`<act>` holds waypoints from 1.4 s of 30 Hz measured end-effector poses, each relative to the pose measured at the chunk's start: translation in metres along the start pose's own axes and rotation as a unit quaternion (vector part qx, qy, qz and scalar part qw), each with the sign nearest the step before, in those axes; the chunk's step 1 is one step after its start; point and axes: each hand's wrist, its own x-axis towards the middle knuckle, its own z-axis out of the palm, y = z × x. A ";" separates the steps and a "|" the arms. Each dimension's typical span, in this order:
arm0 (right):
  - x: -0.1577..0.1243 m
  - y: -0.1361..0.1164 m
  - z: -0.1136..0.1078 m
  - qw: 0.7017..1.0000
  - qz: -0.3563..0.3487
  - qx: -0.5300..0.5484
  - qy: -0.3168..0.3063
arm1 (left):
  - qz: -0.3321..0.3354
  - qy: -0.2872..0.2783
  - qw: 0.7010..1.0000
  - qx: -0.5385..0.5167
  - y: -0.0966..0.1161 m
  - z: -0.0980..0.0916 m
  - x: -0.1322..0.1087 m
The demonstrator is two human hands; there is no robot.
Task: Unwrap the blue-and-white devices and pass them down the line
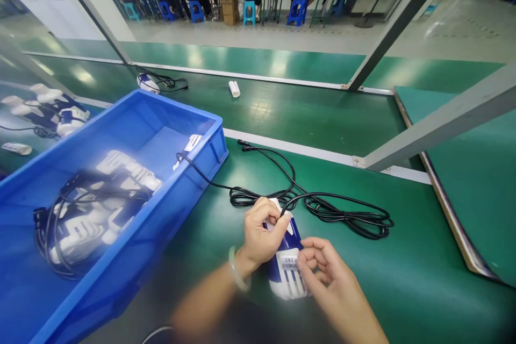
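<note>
A blue-and-white corded device [288, 274] lies on the green work surface in front of me, with white slotted vents and a small printed label. My left hand [264, 228] is closed around its upper end, where the black cable [296, 199] comes out. Beside the label, my right hand [324, 266] has loosely curled fingers that are apart. Its fingertips are at the device's right edge, and I cannot tell whether they press on it. The cable lies in bundled loops [350, 217] beyond my hands.
To the left stands a blue bin [173, 220] holding several similar devices [113, 193] with cables. Another device [148, 83] and a white piece [234, 89] lie on the far green surface. Grey metal posts [439, 118] rise at the right. People sit at benches in the background.
</note>
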 end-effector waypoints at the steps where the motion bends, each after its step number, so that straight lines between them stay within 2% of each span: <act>1: 0.001 -0.001 -0.002 1.000 0.006 -0.006 -0.007 | 0.001 0.001 1.000 -0.001 0.001 0.000 0.000; 9: 0.006 -0.006 -0.008 0.999 0.024 0.012 -0.037 | 0.008 0.003 1.000 -0.019 0.004 0.001 0.002; 29: 0.003 -0.003 -0.005 1.000 -0.001 0.006 -0.001 | 0.009 0.002 1.000 -0.022 0.003 0.000 0.001; 42: 0.001 -0.002 -0.005 1.000 0.011 0.003 -0.010 | 0.016 -0.001 1.000 -0.022 0.005 -0.001 0.001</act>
